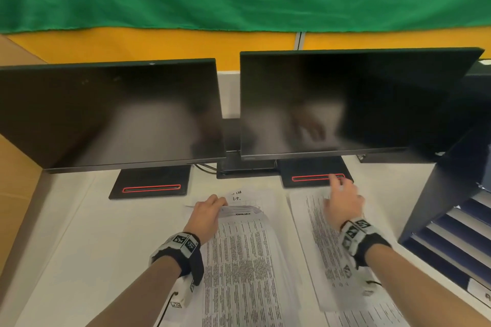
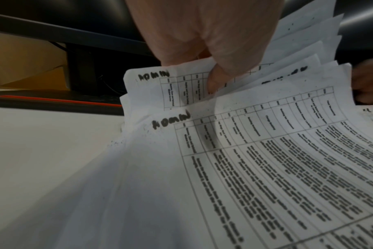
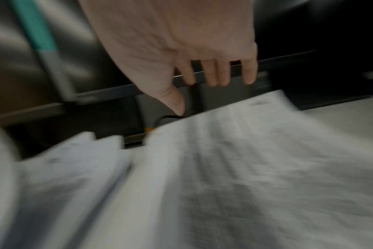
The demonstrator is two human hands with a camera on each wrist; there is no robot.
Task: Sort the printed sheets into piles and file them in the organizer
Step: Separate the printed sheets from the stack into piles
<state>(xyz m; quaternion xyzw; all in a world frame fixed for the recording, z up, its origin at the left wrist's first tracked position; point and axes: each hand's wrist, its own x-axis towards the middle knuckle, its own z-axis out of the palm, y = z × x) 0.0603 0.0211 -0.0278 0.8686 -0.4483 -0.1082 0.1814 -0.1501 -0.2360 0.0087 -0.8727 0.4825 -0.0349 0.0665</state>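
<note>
Left hand (image 1: 206,216) pinching fanned printed sheets (image 2: 256,143), right hand (image 1: 344,200) fingers loosely spread, empty, above right pile (image 1: 322,244)

right hand (image 3: 172,43) and sheets (image 3: 224,168) motion-blurred, sheet print unreadable, organizer (image 1: 457,233) cut by edge

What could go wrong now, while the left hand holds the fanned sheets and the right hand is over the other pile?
1. The left hand pinches only the top edges of the fanned sheets; one may slip from the grip and mix up the order.
2. The right hand hangs open above the right pile, close to the monitor base; a quick sweep might push sheets against it.
</note>
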